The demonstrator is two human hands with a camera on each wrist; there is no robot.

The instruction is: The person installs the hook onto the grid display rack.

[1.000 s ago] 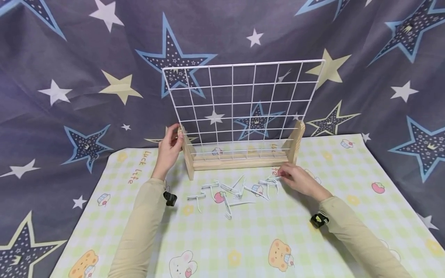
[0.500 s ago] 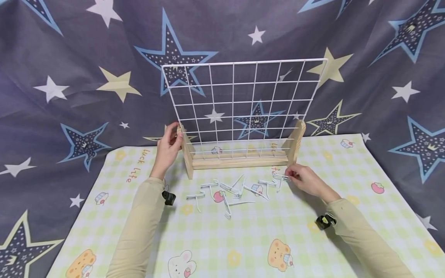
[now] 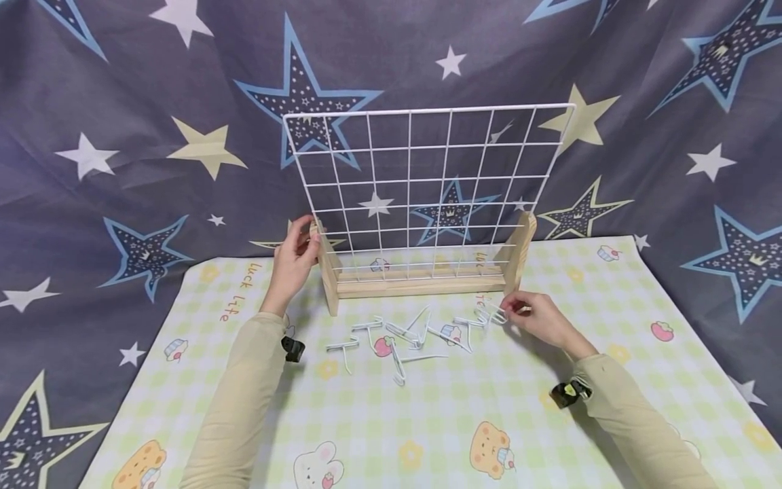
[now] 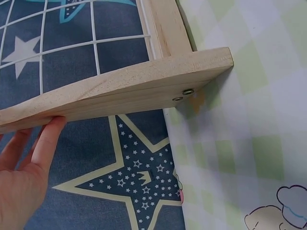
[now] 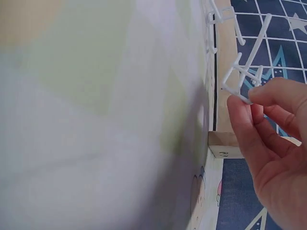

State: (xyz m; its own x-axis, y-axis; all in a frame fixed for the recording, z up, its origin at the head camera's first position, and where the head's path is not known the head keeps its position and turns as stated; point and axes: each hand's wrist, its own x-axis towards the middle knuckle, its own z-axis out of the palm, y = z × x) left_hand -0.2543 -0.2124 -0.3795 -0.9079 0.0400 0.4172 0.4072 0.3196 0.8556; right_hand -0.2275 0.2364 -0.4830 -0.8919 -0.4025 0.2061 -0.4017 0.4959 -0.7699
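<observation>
A white wire grid panel (image 3: pixel 430 110) stands upright in a wooden stand (image 3: pixel 421 288). My left hand (image 3: pixel 293 257) holds the upper end of the stand's left side board (image 3: pixel 330 275). In the left wrist view, fingertips touch that board's outer face (image 4: pixel 129 98). Just in front of the right side board (image 3: pixel 519 255), my right hand (image 3: pixel 537 318) pinches a white wire hook (image 5: pixel 256 45) between thumb and fingertips, its long prong pointing away from the fingers. Several similar white hooks (image 3: pixel 343 346) lie scattered on the table before the stand.
A light green checked cloth (image 3: pixel 379 421) with cartoon prints covers the table. Behind it hangs a dark curtain (image 3: pixel 244 81) with stars. Each wrist carries a small black camera, one by the left cuff (image 3: pixel 293 348) and one by the right (image 3: pixel 569 392).
My right hand has drawn one hook to the right, away from the others, and the hook has turned in its fingertips. The left hand stays at the side board.
</observation>
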